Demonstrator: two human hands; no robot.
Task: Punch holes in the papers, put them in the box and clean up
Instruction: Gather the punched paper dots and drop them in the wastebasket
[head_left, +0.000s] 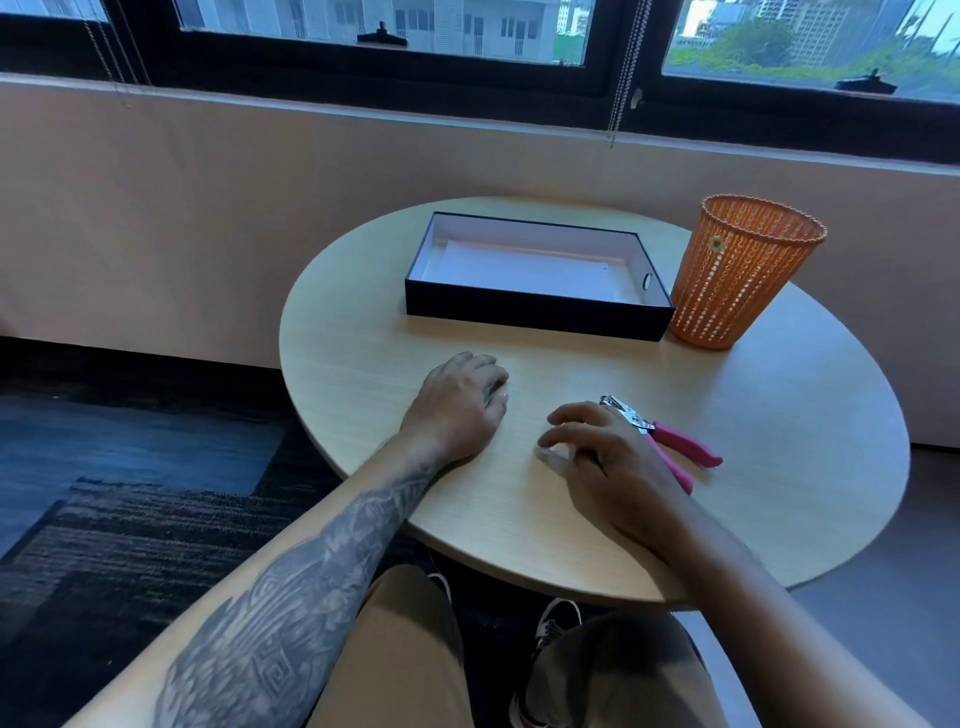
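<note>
Resting on the round table (779, 441), our right hand (608, 462) is open, with its fingers spread and bent a little and the tips down on the wood. It holds nothing. Some small pale bits seem to lie by those tips, but they are too blurry for us to be sure.

Just behind this hand lies the hole punch (660, 431). Its shiny head is by our knuckles and its pink handles stick out to the right. We cannot tell if the hand touches it.

Our left hand (457, 400) rests near by on the table, knuckles up. Its fingers are loosely curled under, with nothing in them that we can see.

Farther back sits the black box (535, 317), open on top and white inside. The papers (524, 270) lie flat in it. An orange basket (743, 275) stands upright just beside the right end of the box.
</note>
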